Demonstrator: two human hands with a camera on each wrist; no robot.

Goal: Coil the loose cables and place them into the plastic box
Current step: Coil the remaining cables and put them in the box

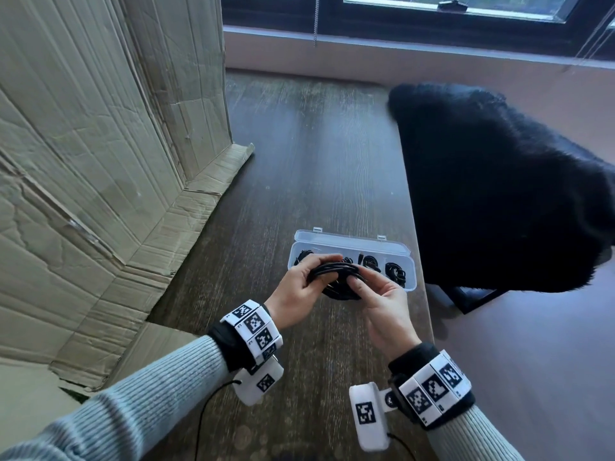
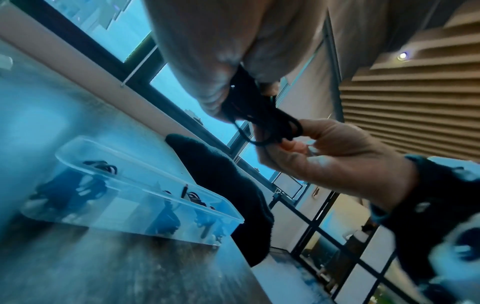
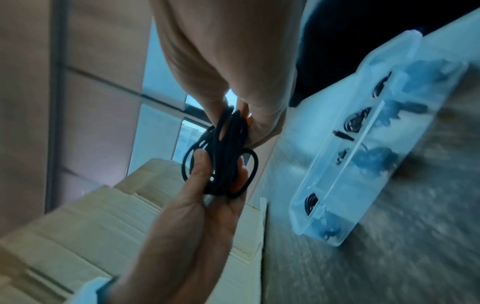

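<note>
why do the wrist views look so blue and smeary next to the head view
Head view: even daylight, sharp plastic box, black cable coil crisp. Left wrist view: blue cast, box and table smeared. Right wrist view: same blue cast, motion blur on the table, coil fairly clear.

Both forearms reach forward in grey ribbed sleeves, each wrist strapped with a marker band. The left hand (image 1: 296, 287) curls its fingers (image 1: 324, 259) over a black bundle; the right hand (image 1: 382, 302) meets it fingertip to fingertip, thumb and fingers pinching the same bundle.
</note>
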